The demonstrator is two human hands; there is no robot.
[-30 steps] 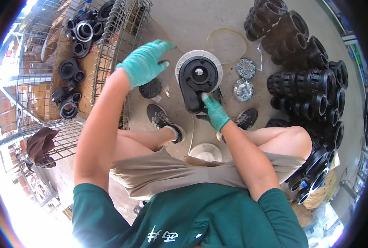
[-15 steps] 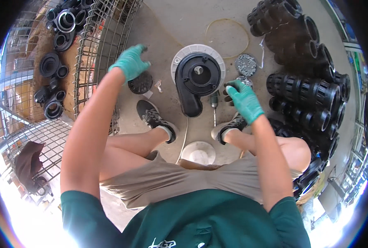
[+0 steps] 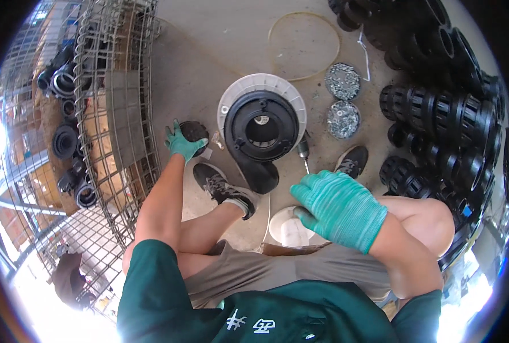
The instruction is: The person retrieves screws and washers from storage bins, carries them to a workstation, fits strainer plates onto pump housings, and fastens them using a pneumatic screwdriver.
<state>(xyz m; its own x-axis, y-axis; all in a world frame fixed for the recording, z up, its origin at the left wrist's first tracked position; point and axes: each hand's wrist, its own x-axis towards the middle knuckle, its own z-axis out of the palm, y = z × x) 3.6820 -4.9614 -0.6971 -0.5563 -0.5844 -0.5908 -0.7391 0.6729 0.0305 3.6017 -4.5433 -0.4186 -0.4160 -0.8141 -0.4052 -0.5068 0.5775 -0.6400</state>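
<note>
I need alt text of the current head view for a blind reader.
A person's green-gloved left hand spreads at the rim of a round dark dish; the green-gloved right hand hovers, half curled. Between them, a snail-shaped black housing sits over a round white plastic piece.

Left hand (image 3: 181, 143) is dropping and spreading at the dark round dish (image 3: 194, 131) on the left; right hand (image 3: 343, 211) is leaving the black housing (image 3: 246, 155), hovering on the near right.
</note>
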